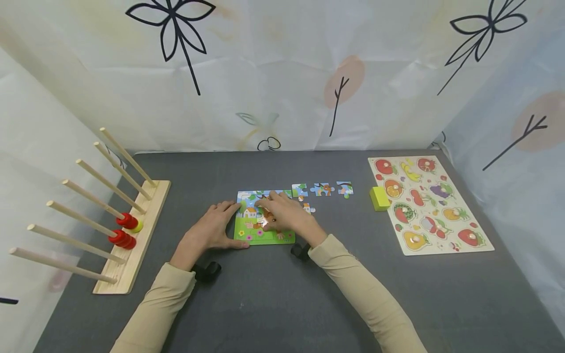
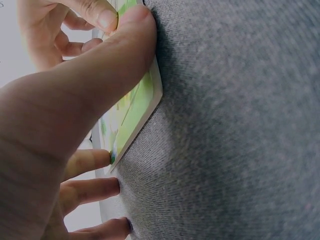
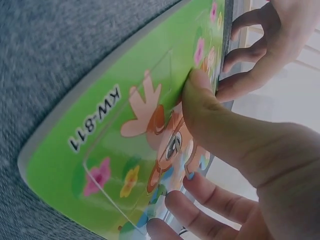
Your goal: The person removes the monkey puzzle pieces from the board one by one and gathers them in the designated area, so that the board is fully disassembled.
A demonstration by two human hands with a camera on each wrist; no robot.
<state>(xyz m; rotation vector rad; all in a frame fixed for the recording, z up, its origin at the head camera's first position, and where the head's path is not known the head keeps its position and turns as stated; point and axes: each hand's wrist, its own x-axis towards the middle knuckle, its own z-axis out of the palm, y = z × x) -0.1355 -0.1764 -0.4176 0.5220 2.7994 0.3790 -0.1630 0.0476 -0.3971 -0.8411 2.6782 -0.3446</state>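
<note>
A jigsaw puzzle board (image 1: 265, 239) with a bright green lower part and a cartoon animal picture lies flat on the table. My left hand (image 1: 215, 226) spans its left side, thumb (image 2: 137, 30) over the near edge and fingers (image 2: 92, 162) spread along the left edge. Over the middle of the board, my right hand (image 1: 287, 215) pinches a puzzle piece (image 3: 192, 162) between thumb (image 3: 200, 95) and fingertips, low against the picture. Much of that piece is hidden by the hand. Loose puzzle pieces (image 1: 322, 189) lie past the board's right side.
To the left stands a wooden peg rack (image 1: 145, 220) with red rings (image 1: 122, 239) and a yellow ring (image 1: 138, 227) on its pegs. A yellow block (image 1: 379, 198) sits beside a fruit picture board (image 1: 430, 206) at the right. A patterned cloth (image 1: 282, 98) hangs behind the table.
</note>
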